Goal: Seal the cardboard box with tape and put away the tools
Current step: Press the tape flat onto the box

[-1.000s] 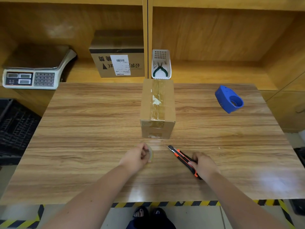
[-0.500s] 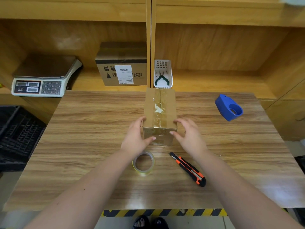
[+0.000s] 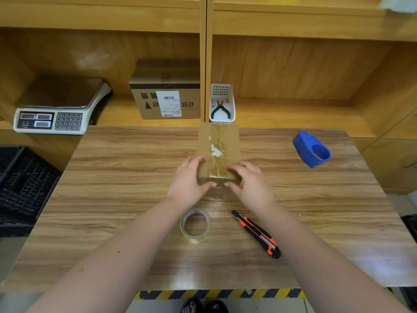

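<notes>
A small cardboard box (image 3: 222, 141) stands in the middle of the wooden table (image 3: 112, 177), with clear tape along its top seam. My left hand (image 3: 188, 181) grips its near left corner and my right hand (image 3: 247, 181) its near right corner; both thumbs press the front face. A roll of clear tape (image 3: 195, 224) lies flat just in front of the box. An orange and black utility knife (image 3: 257, 234) lies to the right of the roll. A blue tape dispenser (image 3: 311, 149) sits at the table's far right.
Behind the table a shelf holds a white basket (image 3: 222, 105) with green pliers, a larger labelled cardboard box (image 3: 167, 96) and a weighing scale (image 3: 58, 107). A black crate (image 3: 20, 186) stands left of the table. Yellow-black hazard tape marks the floor by my feet.
My left hand let go of the tape roll and my right hand let go of the knife. Both hands moved forward onto the box's near corners.
</notes>
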The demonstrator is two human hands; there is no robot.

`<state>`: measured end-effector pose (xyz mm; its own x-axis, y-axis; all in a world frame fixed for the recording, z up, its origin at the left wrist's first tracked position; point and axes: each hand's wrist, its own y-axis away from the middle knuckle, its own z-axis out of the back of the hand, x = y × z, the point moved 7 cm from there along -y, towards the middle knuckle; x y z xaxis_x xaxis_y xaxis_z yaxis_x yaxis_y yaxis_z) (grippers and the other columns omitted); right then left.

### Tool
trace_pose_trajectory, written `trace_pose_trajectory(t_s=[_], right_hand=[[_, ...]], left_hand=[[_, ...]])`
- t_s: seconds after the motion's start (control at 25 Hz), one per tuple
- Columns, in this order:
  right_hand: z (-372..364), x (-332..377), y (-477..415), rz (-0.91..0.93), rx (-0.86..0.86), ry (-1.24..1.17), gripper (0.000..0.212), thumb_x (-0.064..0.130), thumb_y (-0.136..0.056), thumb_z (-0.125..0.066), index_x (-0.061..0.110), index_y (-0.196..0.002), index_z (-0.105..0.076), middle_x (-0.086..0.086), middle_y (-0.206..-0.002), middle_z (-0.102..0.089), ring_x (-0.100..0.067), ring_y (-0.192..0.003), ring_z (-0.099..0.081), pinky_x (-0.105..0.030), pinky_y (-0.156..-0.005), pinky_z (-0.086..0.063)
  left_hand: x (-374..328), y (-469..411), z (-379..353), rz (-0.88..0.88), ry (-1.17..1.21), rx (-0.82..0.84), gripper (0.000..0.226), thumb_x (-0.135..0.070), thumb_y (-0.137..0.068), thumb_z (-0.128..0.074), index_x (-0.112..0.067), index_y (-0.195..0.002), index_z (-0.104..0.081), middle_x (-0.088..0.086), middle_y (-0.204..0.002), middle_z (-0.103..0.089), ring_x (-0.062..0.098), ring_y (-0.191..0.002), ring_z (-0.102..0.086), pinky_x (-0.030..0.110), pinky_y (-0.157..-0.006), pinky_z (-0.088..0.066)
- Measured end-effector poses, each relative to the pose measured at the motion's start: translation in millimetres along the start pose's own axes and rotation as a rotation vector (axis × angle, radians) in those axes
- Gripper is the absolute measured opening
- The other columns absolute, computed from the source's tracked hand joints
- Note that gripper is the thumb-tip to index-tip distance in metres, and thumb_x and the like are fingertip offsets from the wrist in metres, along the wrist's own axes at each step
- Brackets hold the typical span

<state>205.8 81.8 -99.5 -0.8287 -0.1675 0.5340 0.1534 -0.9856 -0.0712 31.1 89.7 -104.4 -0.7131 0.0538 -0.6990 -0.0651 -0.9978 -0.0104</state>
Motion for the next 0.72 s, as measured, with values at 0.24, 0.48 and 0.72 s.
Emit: trace_pose_trajectory(t_s=[0.24,0.48,0.72], right_hand=[[-7.3,2.5,-9.0,0.028,0.055,0.019,0.051,0.032,-0.084,-0.066,0.019,-0.131,-0.052,-0.002,-0.138,-0.048,-0.021,-0.131,-0.035,-0.037,-0.110,-0.029],[-19.1,4.5,-17.6,0.058,0.094,0.011,0.058,0.029,-0.083,-0.068,0.009,-0.133,-0.049,-0.009,-0.145,-0.043,-0.027,-0.141,-0.025,-0.039,-0.117,-0.016],[-24.1,-1.2,-23.3,0.088,0.075,0.021,0.056,0.032,-0.082,-0.069,0.006,-0.130,-0.053,-0.009,-0.143,-0.046,-0.027,-0.140,-0.028,-0.033,-0.114,-0.017]], left_hand=[[-7.2,-8.7,-4.4,-0.038,-0.065,0.054,0.081,-0.041,-0.073,-0.078,-0.025,-0.142,-0.039,-0.001,-0.150,-0.039,0.022,-0.141,-0.028,0.033,-0.113,-0.023],[-6.7,-18.6,-20.9,-0.084,-0.112,0.179,0.086,-0.042,-0.077,-0.073,-0.022,-0.149,-0.031,0.002,-0.159,-0.024,0.020,-0.149,-0.007,0.039,-0.122,-0.005],[1.7,-23.0,-25.2,-0.123,-0.127,0.176,0.075,-0.046,-0.080,-0.068,-0.026,-0.146,-0.037,-0.005,-0.159,-0.019,0.012,-0.148,-0.005,0.031,-0.120,-0.006]])
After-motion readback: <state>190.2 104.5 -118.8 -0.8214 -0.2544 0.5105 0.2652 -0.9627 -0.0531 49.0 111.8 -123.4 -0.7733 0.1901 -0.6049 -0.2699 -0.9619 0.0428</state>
